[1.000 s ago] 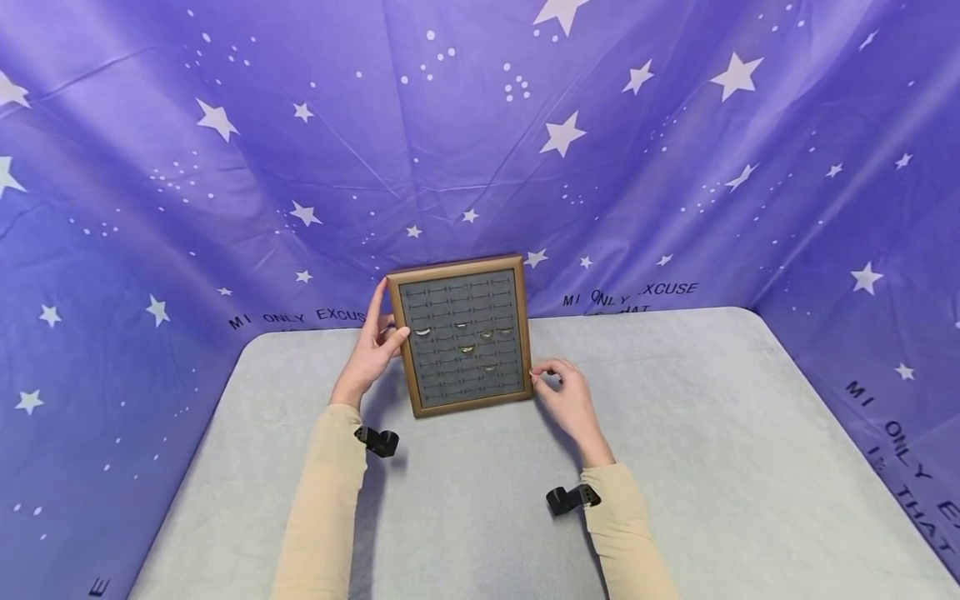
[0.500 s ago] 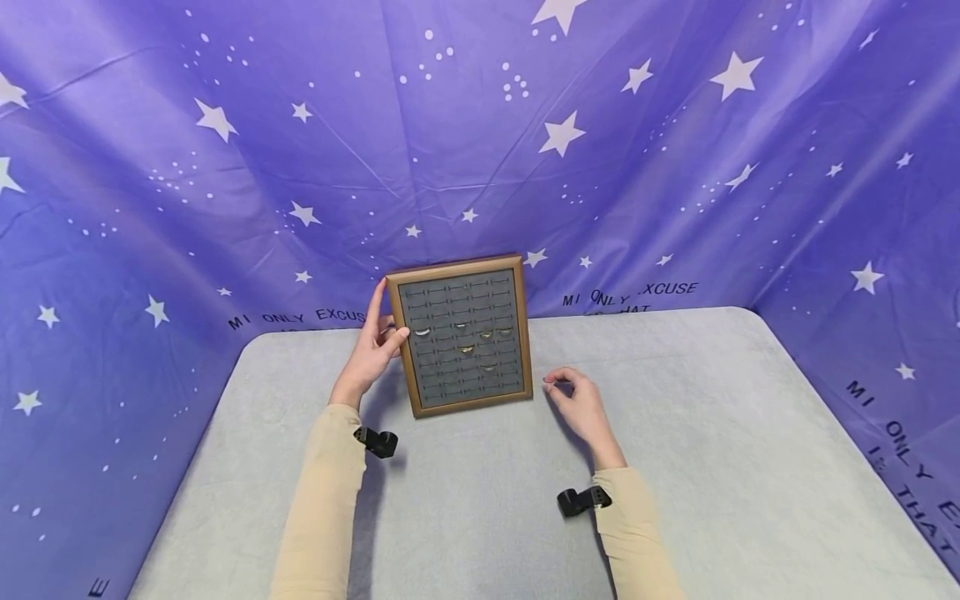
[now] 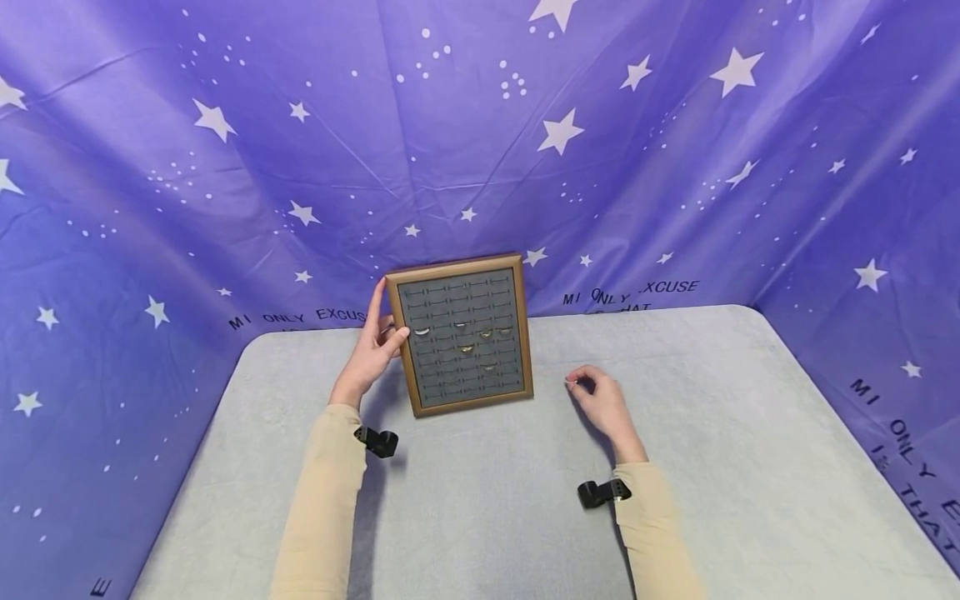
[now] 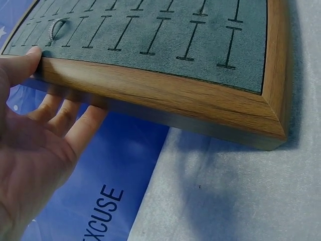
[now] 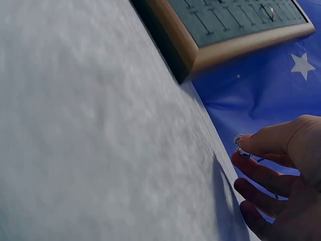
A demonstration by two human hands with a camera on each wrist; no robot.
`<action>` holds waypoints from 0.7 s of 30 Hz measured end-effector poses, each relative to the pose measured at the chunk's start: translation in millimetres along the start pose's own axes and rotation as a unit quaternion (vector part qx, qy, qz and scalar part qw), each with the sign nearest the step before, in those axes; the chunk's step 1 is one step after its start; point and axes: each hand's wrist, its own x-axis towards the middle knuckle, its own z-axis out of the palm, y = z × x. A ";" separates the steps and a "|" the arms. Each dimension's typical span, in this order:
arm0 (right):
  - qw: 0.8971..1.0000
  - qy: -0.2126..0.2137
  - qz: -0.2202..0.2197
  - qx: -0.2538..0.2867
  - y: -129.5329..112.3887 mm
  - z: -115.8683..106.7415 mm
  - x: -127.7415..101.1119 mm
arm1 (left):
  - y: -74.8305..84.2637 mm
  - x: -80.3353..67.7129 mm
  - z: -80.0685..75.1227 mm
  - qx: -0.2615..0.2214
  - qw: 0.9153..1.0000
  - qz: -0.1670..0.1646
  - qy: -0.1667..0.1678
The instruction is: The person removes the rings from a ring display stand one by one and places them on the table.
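A wood-framed ring display board (image 3: 480,308) with a grey-green slotted pad stands tilted back on the table, several rings set in its slots. My left hand (image 3: 371,354) holds its left side, thumb on the frame's front and fingers behind. In the left wrist view a silvery ring (image 4: 56,29) sits in a slot near the thumb (image 4: 31,63). To the right of the board, apart from it, my right hand (image 3: 602,406) pinches a small silver ring (image 5: 242,145) between thumb and finger; the other fingers are loosely bent.
The pale grey cloth-covered table (image 3: 480,517) stretches around the board. Behind it and at both sides hangs a purple-blue curtain (image 3: 465,125) with white stars. Black cameras are strapped to both wrists, including the right wrist camera (image 3: 600,493).
My right hand has moved away from the board's lower right corner to the right, carrying the silver ring. My left hand and the board have stayed in place.
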 end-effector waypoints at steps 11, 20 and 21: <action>1.000 0.019 0.013 -0.011 17.6 -7.3 3.0 | -1.7 1.5 -0.3 0.015 1.000 0.002 -0.006; 1.000 0.018 0.012 -0.008 20.4 -7.9 2.2 | -1.5 1.0 1.1 0.034 0.999 0.004 -0.003; 1.000 0.017 0.013 -0.007 20.8 -8.0 2.0 | -1.6 0.9 1.3 0.035 0.999 0.004 -0.003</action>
